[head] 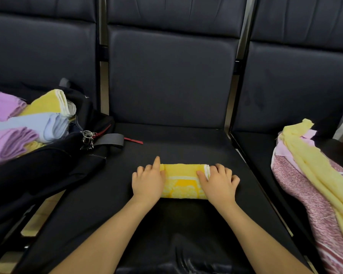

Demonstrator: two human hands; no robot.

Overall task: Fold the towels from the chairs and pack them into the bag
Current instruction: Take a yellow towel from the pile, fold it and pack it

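Risk: folded yellow towel on middle chair seat springing open on lift if grabbed by top layer only. Left hand flat on left end, forefinger out; right hand on right end, fingers loosely bent, grip not pinching. Bag far left, stacked full, possible spill.

- Chair seat: dark leather-like upholstery, smooth, faint sheen.
- Yellow towel on the seat: looped terry cloth, matt.
- Bag, left of the seat: black woven fabric, matt; keyring of shiny metal.
- Pink towel, right of the seat: nubbly cloth.
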